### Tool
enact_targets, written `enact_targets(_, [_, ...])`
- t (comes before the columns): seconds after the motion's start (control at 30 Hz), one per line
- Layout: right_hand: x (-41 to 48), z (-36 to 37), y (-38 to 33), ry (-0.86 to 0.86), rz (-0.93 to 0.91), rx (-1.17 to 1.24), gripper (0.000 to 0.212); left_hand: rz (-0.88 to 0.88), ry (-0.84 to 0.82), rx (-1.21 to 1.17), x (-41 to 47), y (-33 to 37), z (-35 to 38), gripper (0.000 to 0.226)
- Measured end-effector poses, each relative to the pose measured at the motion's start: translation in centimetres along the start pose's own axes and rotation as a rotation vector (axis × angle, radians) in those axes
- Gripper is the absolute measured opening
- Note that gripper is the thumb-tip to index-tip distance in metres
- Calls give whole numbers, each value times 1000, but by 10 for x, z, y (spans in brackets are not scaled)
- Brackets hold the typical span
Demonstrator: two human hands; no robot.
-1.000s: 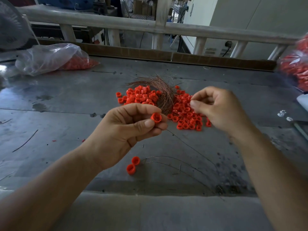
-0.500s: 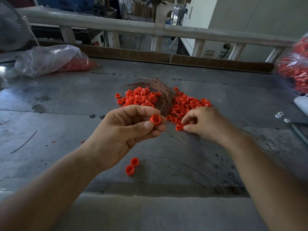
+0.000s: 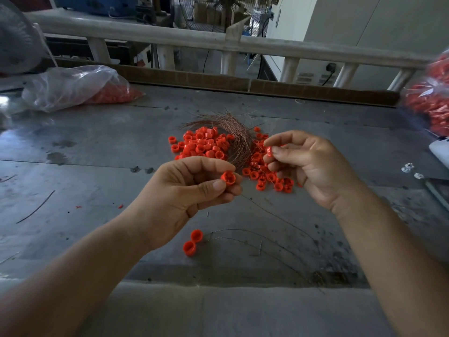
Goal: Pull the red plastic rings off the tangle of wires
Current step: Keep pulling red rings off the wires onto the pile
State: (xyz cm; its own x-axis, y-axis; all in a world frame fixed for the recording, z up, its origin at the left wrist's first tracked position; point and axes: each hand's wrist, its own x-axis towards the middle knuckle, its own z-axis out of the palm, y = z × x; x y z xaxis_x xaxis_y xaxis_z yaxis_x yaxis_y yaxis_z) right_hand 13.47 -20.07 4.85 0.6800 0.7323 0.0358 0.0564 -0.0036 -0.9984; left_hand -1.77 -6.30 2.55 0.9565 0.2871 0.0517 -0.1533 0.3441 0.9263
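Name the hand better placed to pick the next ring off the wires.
Probably right: the right hand sits beside the wires, though pinching a ring; the left hand holds one further back.

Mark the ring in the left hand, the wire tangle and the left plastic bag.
red ring (image 3: pixel 228 178): head view, its open face, in the left hand (image 3: pixel 184 190).
wire tangle (image 3: pixel 239 139): head view, middle of the copper bundle.
plastic bag (image 3: pixel 68 90): head view, its clear crumpled side.
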Motion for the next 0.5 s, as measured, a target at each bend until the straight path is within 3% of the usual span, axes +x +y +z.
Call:
enact_targets(0.17, [-3,12,-1,-101,78,162,13,-10,23,24,0,-1,0,24])
enact_targets(0.4, [-4,17,4,-158,68,137,26,-15,33,36,0,0,0,23])
enact_targets(0.5, [-4,18,3,-182,92,157,18,-15,35,37,0,0,0,23])
